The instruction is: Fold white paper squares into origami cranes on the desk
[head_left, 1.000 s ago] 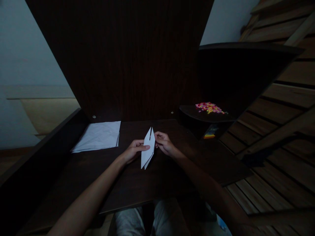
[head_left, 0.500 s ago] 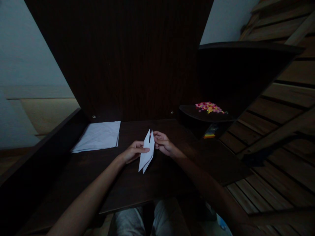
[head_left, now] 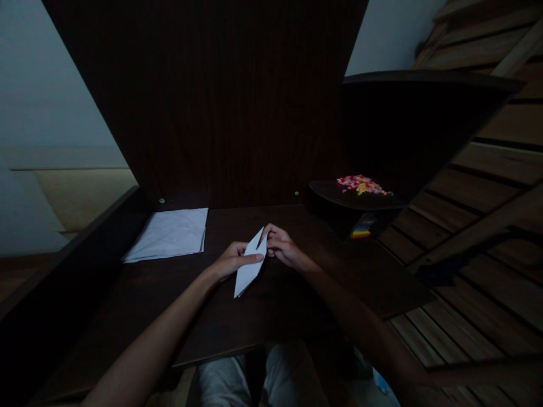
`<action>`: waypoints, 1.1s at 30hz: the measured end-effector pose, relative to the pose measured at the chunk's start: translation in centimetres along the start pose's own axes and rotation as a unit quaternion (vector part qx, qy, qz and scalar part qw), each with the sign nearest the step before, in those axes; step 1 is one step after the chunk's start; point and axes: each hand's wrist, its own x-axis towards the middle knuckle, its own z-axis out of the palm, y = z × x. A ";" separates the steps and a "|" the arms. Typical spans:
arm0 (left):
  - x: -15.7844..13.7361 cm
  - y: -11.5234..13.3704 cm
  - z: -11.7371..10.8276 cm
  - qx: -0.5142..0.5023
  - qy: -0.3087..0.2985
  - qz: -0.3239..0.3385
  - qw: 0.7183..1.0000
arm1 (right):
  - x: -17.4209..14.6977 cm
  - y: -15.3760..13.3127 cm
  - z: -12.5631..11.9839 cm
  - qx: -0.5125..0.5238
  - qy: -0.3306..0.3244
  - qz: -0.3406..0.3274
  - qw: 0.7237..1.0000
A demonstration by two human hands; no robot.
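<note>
Folded white paper (head_left: 248, 274), slim and pointed, is held over the dark counter (head_left: 297, 308), roughly midway between its left and right ends. It leans — upper end to the right, lower tip toward the person and to the left — and a narrow slit splits the upper part into two points. The left hand (head_left: 231, 261) is clamped on its middle, thumb laid across the front face, the other fingers mostly hidden behind. The right hand (head_left: 283, 247) is closed on the right-hand upper point, its index finger bent over near the tip and its thumb at the paper's right edge. Whether the paper's lower tip touches the counter, I cannot tell.

Well to the left lies a stack of creased white sheets (head_left: 173, 234). To the right, a small dark corner shelf (head_left: 326, 193) carries a heap of pink, red and yellow bits (head_left: 362, 184) — too small to identify.
</note>
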 end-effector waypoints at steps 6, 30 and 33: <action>0.3 -0.3 -0.1 0.060 0.032 0.026 0.997 | 0.1 0.1 -0.1 -0.040 -0.004 -0.053 0.998; 0.7 -0.5 -0.1 0.084 0.054 0.079 0.992 | 0.4 0.4 -0.7 -0.096 0.001 -0.107 0.990; 0.7 -0.5 0.0 0.088 0.075 0.085 0.990 | 0.3 0.3 -0.6 -0.099 0.009 -0.097 0.990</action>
